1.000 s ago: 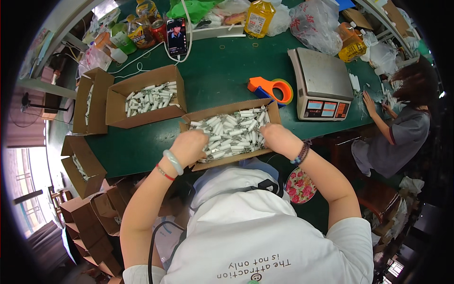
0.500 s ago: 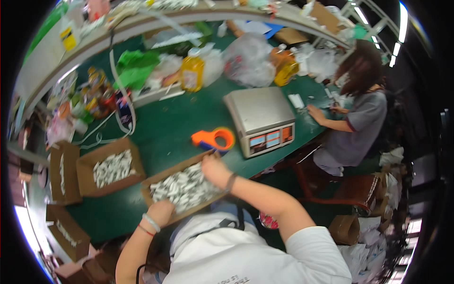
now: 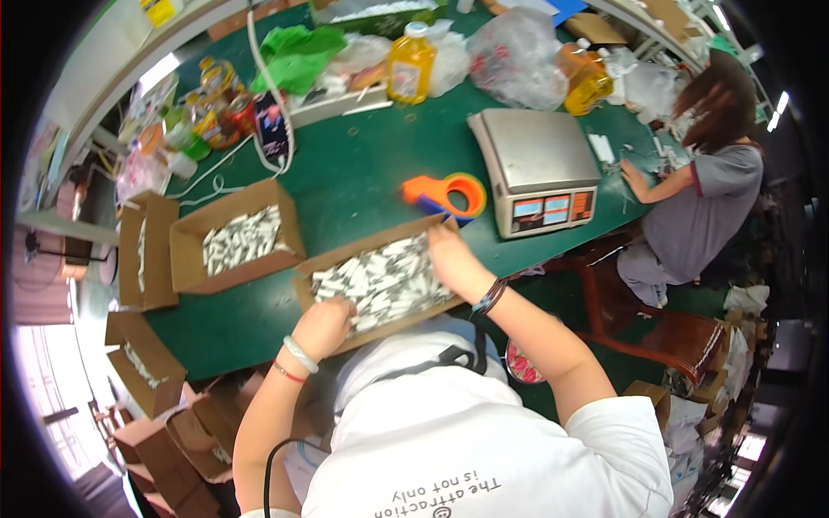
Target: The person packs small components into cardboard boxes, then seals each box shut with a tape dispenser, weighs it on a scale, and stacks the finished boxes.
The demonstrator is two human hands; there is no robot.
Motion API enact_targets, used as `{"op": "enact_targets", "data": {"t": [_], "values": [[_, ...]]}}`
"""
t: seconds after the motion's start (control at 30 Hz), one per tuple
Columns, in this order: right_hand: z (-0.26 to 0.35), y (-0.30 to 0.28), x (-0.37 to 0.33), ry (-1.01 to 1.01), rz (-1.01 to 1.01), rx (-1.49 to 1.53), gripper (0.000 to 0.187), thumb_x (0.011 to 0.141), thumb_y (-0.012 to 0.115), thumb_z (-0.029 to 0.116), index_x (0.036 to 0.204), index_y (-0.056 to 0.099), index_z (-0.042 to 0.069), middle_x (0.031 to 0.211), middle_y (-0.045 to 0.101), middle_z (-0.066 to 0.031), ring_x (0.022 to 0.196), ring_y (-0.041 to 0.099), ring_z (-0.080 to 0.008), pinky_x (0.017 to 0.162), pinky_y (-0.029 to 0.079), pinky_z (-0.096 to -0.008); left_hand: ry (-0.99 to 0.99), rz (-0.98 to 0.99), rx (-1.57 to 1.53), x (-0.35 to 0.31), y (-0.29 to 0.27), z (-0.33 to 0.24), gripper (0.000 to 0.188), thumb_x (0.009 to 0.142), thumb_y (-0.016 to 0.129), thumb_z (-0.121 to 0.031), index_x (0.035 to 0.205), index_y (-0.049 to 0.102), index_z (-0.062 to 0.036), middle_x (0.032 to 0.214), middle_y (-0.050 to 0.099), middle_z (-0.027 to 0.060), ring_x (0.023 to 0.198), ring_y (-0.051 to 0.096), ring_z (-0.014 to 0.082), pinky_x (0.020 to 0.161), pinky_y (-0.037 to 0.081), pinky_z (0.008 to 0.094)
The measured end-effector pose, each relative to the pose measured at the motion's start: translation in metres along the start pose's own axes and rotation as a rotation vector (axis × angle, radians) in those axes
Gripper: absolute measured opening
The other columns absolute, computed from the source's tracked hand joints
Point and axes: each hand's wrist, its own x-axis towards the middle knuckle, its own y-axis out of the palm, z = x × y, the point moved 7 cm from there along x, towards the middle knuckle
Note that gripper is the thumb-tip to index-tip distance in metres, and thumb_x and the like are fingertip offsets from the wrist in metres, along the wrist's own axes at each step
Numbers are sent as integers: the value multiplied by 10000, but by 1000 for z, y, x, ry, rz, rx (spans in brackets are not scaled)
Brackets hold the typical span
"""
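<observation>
An open cardboard box (image 3: 404,323) lies at the front edge of the green table, full of small white pieces (image 3: 380,281) with grey parts; their kind is too small to tell. My left hand (image 3: 323,328) is closed around the box's near left corner, its fingertips at the white pieces. At the right end, my right hand (image 3: 455,261) grips the box wall, fingers curled over the far corner. An orange and blue tape dispenser (image 3: 432,192) sits just beyond the box, and a metal-topped weighing scale (image 3: 535,155) stands to its right.
Another cardboard box (image 3: 186,250) of white pieces stands at left, with narrower boxes (image 3: 147,363) beside it. Bottles of yellow liquid (image 3: 411,69), plastic bags (image 3: 518,60) and a cabled phone (image 3: 272,134) line the back. A co-worker (image 3: 704,198) sits at right by a brown chair (image 3: 639,332).
My view has shifted, so the table and its things sit farther right and higher in the picture. Both hands stay at the same box.
</observation>
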Motion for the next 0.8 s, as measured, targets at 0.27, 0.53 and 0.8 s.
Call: {"op": "enact_targets", "data": {"t": [0.27, 0.53, 0.8], "values": [[18, 39, -1, -123, 22, -178, 350, 729, 481, 34, 1057, 525, -80, 998, 567, -181, 998, 520, -288, 867, 430, -359, -30, -18, 196, -10, 10, 7, 237, 706, 559, 6, 937, 612, 4, 897, 593, 174, 844, 586, 318, 743, 479, 385], [18, 36, -5, -82, 146, 67, 454, 716, 464, -32, 1170, 480, -36, 1218, 509, -175, 1210, 414, -306, 971, 377, -401, -56, -146, 503, 0, 19, 15, 468, 763, 515, -61, 1170, 427, 152, 1259, 403, 287, 1191, 398, 384, 968, 384, 366], [15, 21, -6, -85, 98, 166, 324, 717, 488, -18, 1030, 565, -37, 1155, 544, -190, 1122, 493, -310, 961, 398, -358, -346, 132, 314, 21, 43, 36, 724, 794, 608, -323, 1263, 315, 143, 1290, 301, 382, 1199, 316, 521, 1018, 278, 498]]}}
